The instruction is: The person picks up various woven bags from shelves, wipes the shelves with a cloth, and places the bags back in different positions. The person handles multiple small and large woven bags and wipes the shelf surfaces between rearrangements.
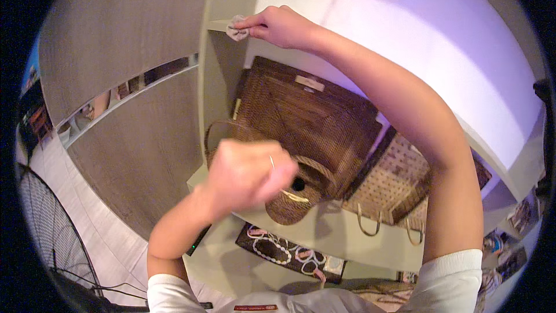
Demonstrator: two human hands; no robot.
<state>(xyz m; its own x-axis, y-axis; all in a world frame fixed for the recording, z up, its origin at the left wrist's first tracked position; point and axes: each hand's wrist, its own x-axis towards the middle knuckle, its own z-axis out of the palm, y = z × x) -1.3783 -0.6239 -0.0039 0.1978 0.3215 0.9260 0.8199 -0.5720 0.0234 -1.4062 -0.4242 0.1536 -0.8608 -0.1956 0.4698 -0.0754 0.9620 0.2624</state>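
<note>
With the arm stretched up and forward, my right hand (282, 26) pinches a small crumpled light cloth (237, 28) at the left end of an upper white shelf (373, 26). My left hand (249, 174) is blurred and raised in front of the lower shelf. Its fingers are curled, and a thin yellowish strand or band (295, 197) shows beside them; whether the hand holds it cannot be told. Behind and below that hand are a dark brown woven basket (304, 117) lying with its open side forward and a small round woven basket (290, 208).
A dark tray (271, 250) with beaded bracelets and hair ties lies on a low surface. Right of it stands a patterned handled bag (391, 174). Tall wooden cabinet panels (143, 139) are at left, with a fan guard (54, 226) at lower left.
</note>
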